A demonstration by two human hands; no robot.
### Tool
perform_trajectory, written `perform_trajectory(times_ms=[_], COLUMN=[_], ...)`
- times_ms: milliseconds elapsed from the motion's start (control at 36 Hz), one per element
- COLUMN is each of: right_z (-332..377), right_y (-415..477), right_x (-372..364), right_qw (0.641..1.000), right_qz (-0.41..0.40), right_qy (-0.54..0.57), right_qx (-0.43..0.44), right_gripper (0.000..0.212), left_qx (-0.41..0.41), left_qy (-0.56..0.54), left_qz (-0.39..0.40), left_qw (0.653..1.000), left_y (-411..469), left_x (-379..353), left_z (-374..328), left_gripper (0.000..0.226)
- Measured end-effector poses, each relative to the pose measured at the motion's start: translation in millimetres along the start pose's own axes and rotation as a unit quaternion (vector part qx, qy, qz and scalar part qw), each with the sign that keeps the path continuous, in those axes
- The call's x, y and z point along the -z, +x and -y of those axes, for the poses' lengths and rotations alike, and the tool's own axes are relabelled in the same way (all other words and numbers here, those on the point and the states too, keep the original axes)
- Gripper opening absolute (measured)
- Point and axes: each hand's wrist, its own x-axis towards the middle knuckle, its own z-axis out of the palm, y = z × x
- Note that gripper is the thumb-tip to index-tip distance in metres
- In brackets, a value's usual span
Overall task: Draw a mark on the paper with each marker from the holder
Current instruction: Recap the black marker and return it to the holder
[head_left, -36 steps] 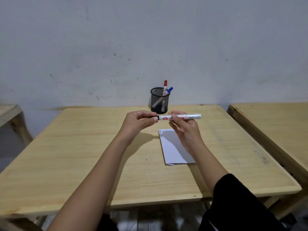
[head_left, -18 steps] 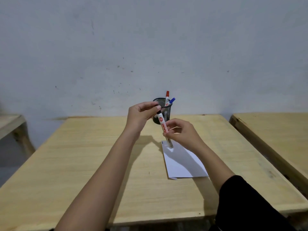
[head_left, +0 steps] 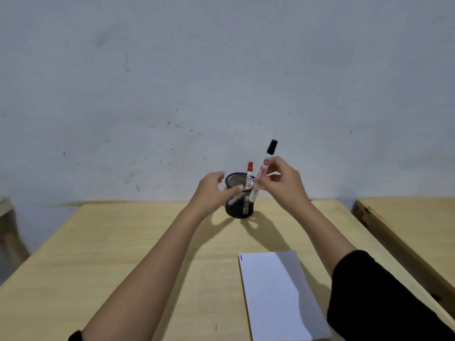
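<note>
A black mesh holder [head_left: 236,209] stands at the table's far edge near the wall, with a red-capped marker [head_left: 250,175] upright in it. My right hand [head_left: 283,185] grips a white marker with a black cap [head_left: 266,161], cap up, its lower end over the holder's right rim. My left hand [head_left: 212,190] rests against the holder's left side, fingers loosely curled and empty. A white sheet of paper [head_left: 275,294] lies near me on the right, with a short dark line at its top left corner.
The wooden table [head_left: 123,254] runs up to a grey wall. A second wooden table [head_left: 413,225] stands close on the right, and part of another shows at the far left. My black sleeve covers the paper's lower right edge.
Both hands moved away from the paper toward the holder. The black-capped marker, held between both hands before, is now in my right hand alone, turned cap up over the holder.
</note>
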Motion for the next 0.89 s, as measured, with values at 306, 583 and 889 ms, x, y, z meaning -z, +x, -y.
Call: perform_trajectory(times_ms=[306,583,889], right_z=[-41,-54,-59], right_y=[36,41,50], right_x=[-33,-36,-35], right_qw=[0.996,0.995,0.995], right_qz=[-0.087,0.003,0.062], right_qy=[0.01,-0.088,-0.072], right_qx=[0.011,0.054,0.013], right_gripper=[0.011,0.014,0.016], left_qx=[0.046,0.019,0.019], left_qy=[-0.097,-0.105,-0.106], left_qz=[-0.008,-0.038,-0.035], left_qw=[0.994,0.994,0.994], left_y=[31,42,44], left_x=[-56,-66,-64], left_z=[53,61,59], left_gripper=[0.067,0.073,0.059])
